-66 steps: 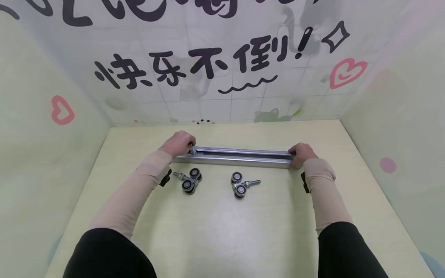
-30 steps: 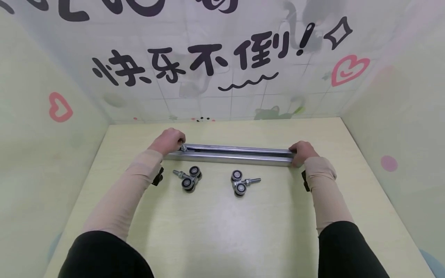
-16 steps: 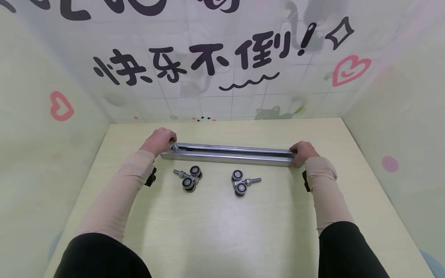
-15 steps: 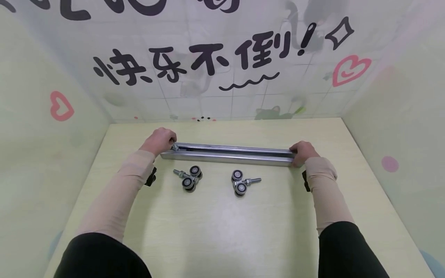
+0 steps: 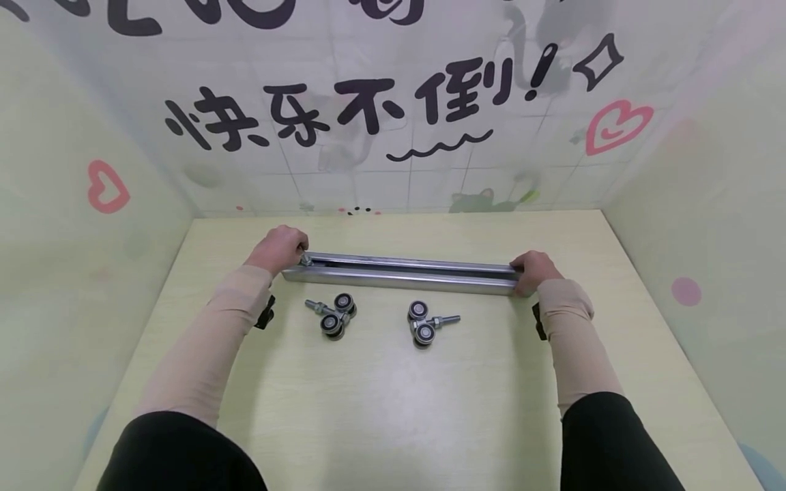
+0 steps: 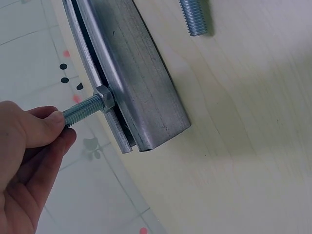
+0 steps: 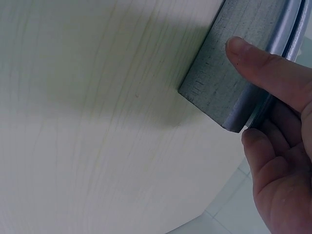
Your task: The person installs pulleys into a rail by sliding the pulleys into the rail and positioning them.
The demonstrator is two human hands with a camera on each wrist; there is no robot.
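A slotted steel track (image 5: 399,273) lies across the back of the table with its slot facing up. At its left end, my left hand (image 5: 278,248) pinches the threaded bolt (image 6: 85,111) of a roller trolley. The bolt and its nut (image 6: 104,99) stick out of the slot, while the trolley's wheels are hidden inside the track. My right hand (image 5: 534,272) grips the track's right end; in the right wrist view the thumb (image 7: 263,68) presses on the side wall and the other fingers curl at the far side.
Two roller trolleys lie on the table (image 5: 393,409) in front of the track. The left trolley (image 5: 333,317) points its bolt left; the right trolley (image 5: 425,323) points its bolt right. A printed backdrop (image 5: 344,170) rises behind the table, with side walls on both sides.
My left hand has slid the trolley bolt leftward along the slot to the track's left end, slowing over the last half second. My right hand has stayed on the right end.
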